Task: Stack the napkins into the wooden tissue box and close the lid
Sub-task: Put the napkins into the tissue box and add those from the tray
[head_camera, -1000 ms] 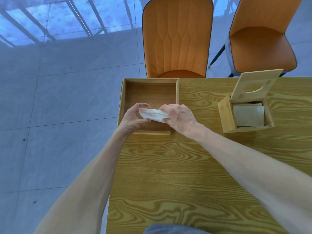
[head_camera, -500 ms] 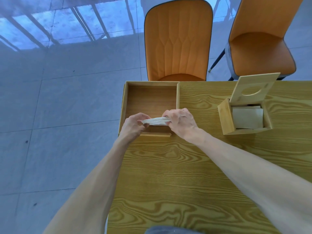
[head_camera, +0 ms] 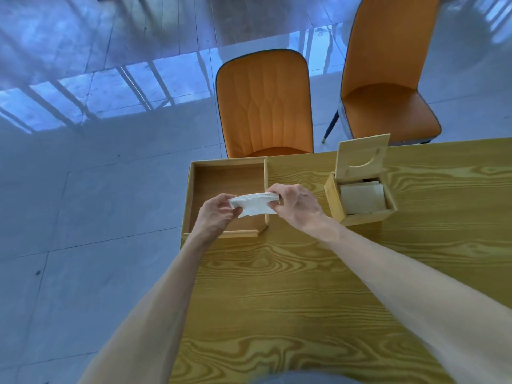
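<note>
A white stack of napkins point(head_camera: 253, 205) is held above the wooden tray point(head_camera: 194, 187), near its front right corner. My left hand point(head_camera: 214, 217) grips the stack's left end and my right hand point(head_camera: 297, 207) grips its right end. To the right stands the wooden tissue box point(head_camera: 336, 202), its lid point(head_camera: 360, 155) tipped up and back, showing a curved slot. Pale napkins point(head_camera: 363, 199) lie inside the box.
The tray sits at the left corner of the wood-grain table point(head_camera: 304, 286), whose left edge drops to a grey tiled floor. Two orange chairs point(head_camera: 264, 105) point(head_camera: 388, 79) stand behind the table's far edge.
The napkin stack has risen slightly and tilted, showing its flat underside, still gripped by both hands over the tray. The camera view has tilted up, showing more floor and chairs.
</note>
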Demonstrator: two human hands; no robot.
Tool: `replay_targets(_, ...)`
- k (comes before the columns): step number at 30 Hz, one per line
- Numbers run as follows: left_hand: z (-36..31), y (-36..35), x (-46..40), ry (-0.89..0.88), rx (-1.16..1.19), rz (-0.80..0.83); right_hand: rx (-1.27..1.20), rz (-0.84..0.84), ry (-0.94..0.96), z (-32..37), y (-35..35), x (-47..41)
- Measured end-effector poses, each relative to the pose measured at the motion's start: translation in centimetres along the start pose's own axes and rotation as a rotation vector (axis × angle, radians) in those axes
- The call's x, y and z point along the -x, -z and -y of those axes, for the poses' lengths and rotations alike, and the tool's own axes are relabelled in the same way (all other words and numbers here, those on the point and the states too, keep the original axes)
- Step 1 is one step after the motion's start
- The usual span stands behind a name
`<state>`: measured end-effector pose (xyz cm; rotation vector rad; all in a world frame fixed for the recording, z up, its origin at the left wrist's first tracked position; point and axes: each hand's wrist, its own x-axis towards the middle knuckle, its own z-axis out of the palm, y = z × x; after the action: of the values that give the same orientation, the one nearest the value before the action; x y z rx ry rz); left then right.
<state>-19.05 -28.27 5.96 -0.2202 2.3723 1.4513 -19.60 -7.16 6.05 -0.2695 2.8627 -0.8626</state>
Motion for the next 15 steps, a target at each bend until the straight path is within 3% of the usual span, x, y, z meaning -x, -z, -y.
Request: replay_targets(15, -6.2, -12.5, 2.9, -0.077, 0.024, 0.015, -0.214, -0.067, -0.228, -9.1, 8.8, 7.8)
